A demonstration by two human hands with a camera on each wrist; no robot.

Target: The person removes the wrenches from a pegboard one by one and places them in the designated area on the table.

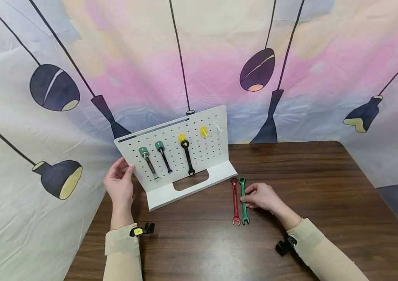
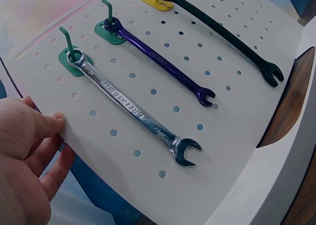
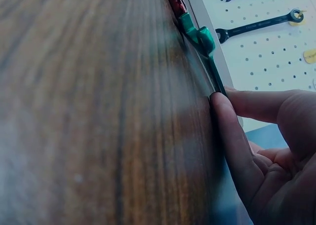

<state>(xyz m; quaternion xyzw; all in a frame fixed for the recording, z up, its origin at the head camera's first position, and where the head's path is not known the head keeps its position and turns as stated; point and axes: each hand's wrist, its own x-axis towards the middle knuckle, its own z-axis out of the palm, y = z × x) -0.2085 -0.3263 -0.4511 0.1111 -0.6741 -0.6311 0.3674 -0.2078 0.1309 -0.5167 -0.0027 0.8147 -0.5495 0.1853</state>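
Note:
A white pegboard (image 1: 199,148) leans back on its foot on the table, and my left hand (image 1: 119,181) pinches its left edge between thumb and fingers. Three wrenches hang from its hooks: a silver wrench (image 2: 131,104), a purple wrench (image 2: 163,62) and a black wrench (image 1: 188,157). To the right of the board's foot, a green wrench (image 1: 243,201) lies beside a red wrench (image 1: 235,201). With thumb and forefinger my right hand (image 1: 262,198) pinches the middle of the green wrench, close at the table surface.
A yellow hook (image 1: 204,131) and a clear hook (image 1: 218,127) on the board's right side bear nothing. Behind the brown wooden table (image 1: 307,175) hangs a cloth (image 1: 213,47) printed with lamps. A cut-out opens in the board's foot.

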